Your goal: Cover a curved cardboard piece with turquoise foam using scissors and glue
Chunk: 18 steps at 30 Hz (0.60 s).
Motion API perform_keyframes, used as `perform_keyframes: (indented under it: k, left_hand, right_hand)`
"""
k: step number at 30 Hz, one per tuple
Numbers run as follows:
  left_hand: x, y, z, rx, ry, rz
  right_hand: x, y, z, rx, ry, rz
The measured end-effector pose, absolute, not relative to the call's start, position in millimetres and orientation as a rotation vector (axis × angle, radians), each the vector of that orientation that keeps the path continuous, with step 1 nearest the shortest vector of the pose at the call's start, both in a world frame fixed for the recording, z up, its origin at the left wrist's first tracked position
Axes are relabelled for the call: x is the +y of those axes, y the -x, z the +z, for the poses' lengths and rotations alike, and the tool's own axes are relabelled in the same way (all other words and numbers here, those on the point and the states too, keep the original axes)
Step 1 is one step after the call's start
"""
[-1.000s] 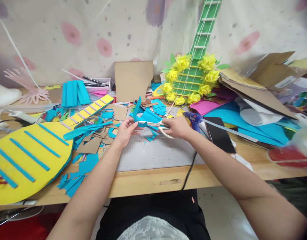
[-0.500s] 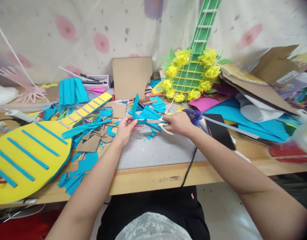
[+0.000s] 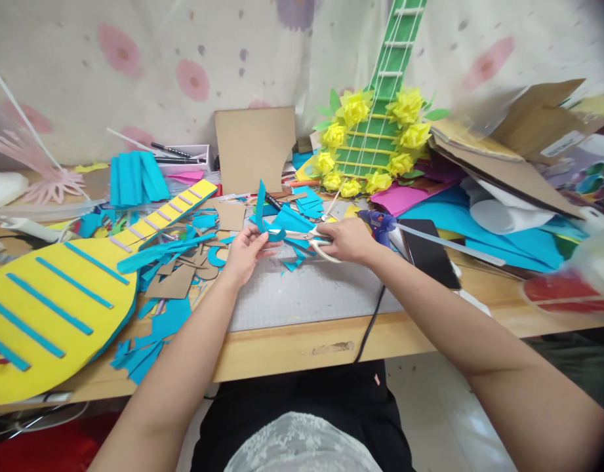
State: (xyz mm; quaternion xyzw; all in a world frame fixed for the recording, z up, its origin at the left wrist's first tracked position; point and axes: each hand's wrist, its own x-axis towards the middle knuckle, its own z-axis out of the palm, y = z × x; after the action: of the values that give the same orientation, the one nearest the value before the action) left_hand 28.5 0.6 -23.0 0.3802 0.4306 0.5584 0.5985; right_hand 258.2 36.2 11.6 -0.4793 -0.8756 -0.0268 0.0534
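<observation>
The left hand [image 3: 245,254] pinches a curled blue paper strip [image 3: 260,211] over a gray cutting mat [image 3: 306,298]; the right hand [image 3: 348,240] grips white-handled scissors [image 3: 308,236], blades pointing toward the strip.

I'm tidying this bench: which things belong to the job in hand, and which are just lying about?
In use, it seems:
blue strip, in the left hand
scissors, in the right hand
gridded mat below

Apparently just lying about:
hot glue gun
yellow craft guitar
green craft guitar
brown cardboard sheet
</observation>
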Motion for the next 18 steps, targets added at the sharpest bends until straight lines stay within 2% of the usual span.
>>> perform_keyframes:
  k: [18]
  left_hand:
    - [3.5, -29.3, -29.5, 1.004, -0.857, 1.312]
  right_hand:
    - [37.7, -256.0, 18.0, -2.731, 1.526, -0.092]
